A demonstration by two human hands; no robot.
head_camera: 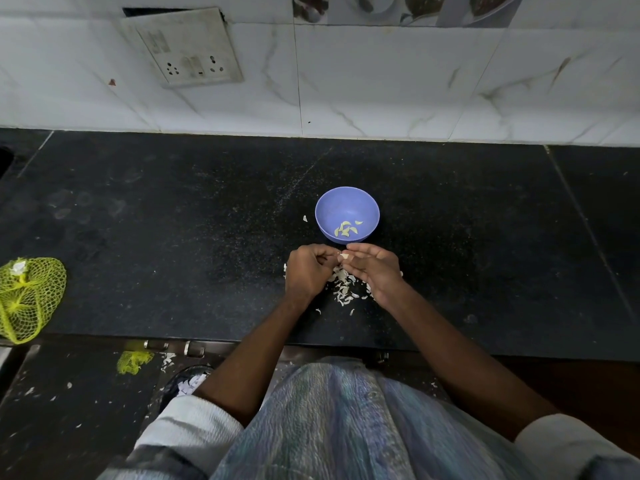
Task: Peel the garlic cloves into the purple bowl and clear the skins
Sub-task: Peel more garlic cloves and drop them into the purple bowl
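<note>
Garlic is the whole business here, and the clove [343,256] being worked sits between the two hands, just this side of the purple bowl [347,206] and above the surface [173,237]. It looks small, pale and light. I'd judge it firm at the core but wrapped in thin papery skin that tears rather than lifts whole, so the sensible place to take it is at the tip or the root end, where the skin has a loose edge to catch with a nail. Once bare it will likely be a bit slick and easy to flick away.

Left hand [306,271] has its fingers curled in, and its grip seems to close on the clove, though the clove is too small for me to tell exactly which fingers meet it. Right hand [372,268] pinches the same clove from the other side, fingers bent over it.

Inside the bowl lie a few peeled cloves [346,228]. Under and between the wrists a heap of white skins [344,289] is scattered on the dark surface; being so light, they would blow about at a breath. Far off to the left lies a yellow net bag [29,296], and more scraps dot the floor [52,410] below.
</note>
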